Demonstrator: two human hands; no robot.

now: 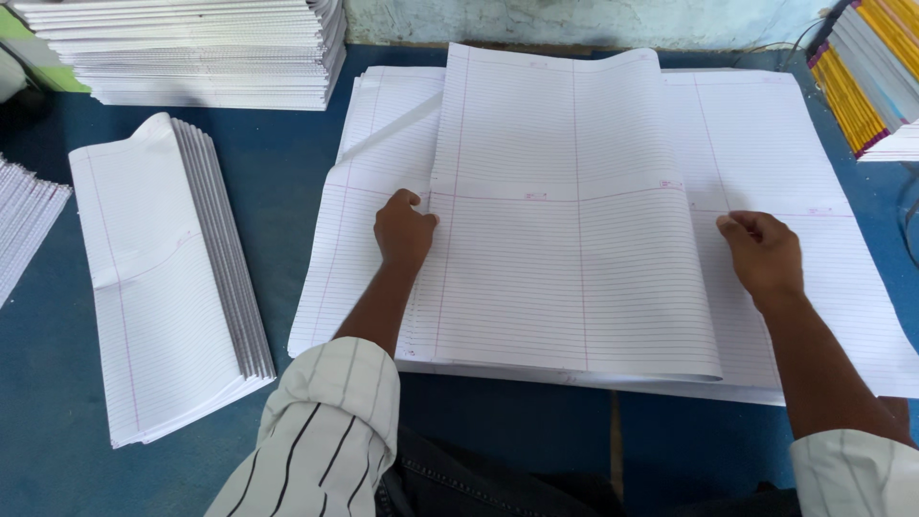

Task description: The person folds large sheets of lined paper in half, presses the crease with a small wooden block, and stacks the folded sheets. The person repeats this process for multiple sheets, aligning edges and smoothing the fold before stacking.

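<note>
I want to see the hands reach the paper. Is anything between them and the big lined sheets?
Nothing visible: the left hand presses the folded bundle of white lined sheets, and the right hand rests on the flat sheets beside it.

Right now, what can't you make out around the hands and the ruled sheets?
- Head view: the left hand has its fingertips tucked under the folded sheet bundle.
- The number of sheets in it is too fine to count.
- The yellow-edged book stack is cut off by the right edge.
- The right hand has its palm hidden by its own back.
</note>
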